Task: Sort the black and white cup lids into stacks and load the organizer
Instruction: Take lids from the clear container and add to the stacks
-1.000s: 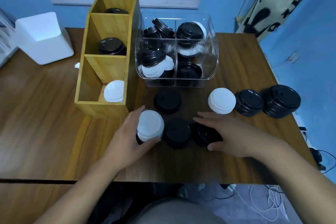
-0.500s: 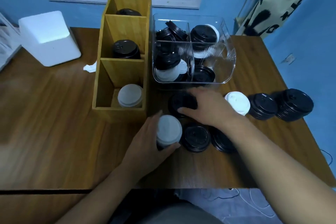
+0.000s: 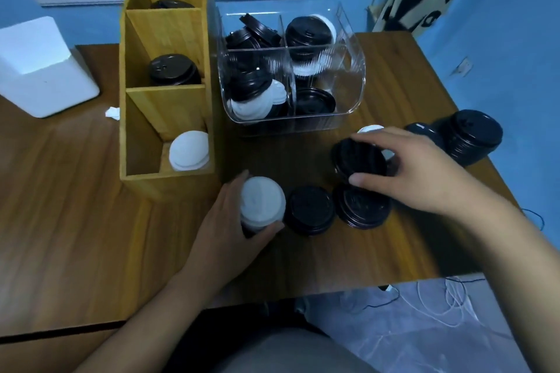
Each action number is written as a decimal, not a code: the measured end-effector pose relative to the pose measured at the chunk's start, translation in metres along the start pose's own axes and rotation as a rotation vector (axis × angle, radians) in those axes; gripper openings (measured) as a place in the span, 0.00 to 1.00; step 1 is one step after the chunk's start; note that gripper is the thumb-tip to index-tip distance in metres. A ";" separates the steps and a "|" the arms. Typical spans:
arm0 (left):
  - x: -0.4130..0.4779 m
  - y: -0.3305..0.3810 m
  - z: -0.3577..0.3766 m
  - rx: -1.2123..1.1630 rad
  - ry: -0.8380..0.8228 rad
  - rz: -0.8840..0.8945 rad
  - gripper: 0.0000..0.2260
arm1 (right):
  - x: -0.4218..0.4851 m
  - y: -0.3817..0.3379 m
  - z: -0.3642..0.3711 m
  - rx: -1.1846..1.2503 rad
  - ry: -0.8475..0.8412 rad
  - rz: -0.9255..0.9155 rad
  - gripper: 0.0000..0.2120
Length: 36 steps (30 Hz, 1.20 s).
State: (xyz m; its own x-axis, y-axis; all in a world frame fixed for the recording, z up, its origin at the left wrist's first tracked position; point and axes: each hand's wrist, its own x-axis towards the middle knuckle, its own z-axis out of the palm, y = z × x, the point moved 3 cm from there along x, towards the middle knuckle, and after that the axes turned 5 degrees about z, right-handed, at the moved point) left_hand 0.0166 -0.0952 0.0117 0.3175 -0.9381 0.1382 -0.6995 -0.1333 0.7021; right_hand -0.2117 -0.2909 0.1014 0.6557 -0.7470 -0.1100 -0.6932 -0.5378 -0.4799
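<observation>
both hands on lid stacks beside the wooden organizer [image 3: 166, 94] and clear bin [image 3: 351, 82].

head view: the organizer's near slot holds white lids [image 3: 189, 151], its middle slot black lids [image 3: 174, 70], its far slot a dark lid half hidden. the bin holds jumbled black and white lids. left hand [image 3: 230, 230] fingers wrap a white-topped stack [image 3: 262, 202] on the tabletop [image 3: 75, 206]; right hand [image 3: 406, 169] fingers grip a tilted black lid stack [image 3: 359, 160] raised above another black stack [image 3: 362, 206]. a white lid behind the right hand is mostly hidden.
</observation>
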 end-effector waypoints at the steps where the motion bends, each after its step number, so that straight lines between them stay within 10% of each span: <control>1: 0.000 0.000 0.000 0.003 -0.002 -0.001 0.45 | -0.008 0.005 0.004 -0.025 -0.011 -0.010 0.38; 30: -0.001 -0.002 -0.001 -0.030 -0.013 0.056 0.44 | -0.035 0.023 0.046 -0.169 -0.177 0.035 0.40; 36: -0.001 -0.004 0.000 -0.045 -0.009 0.066 0.44 | 0.002 -0.017 0.012 -0.085 0.062 -0.050 0.27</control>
State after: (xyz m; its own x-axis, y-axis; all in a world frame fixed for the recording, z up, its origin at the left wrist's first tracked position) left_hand 0.0188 -0.0934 0.0092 0.2657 -0.9472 0.1793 -0.6894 -0.0567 0.7222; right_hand -0.1951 -0.2785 0.0989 0.6719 -0.7400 -0.0323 -0.6848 -0.6040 -0.4078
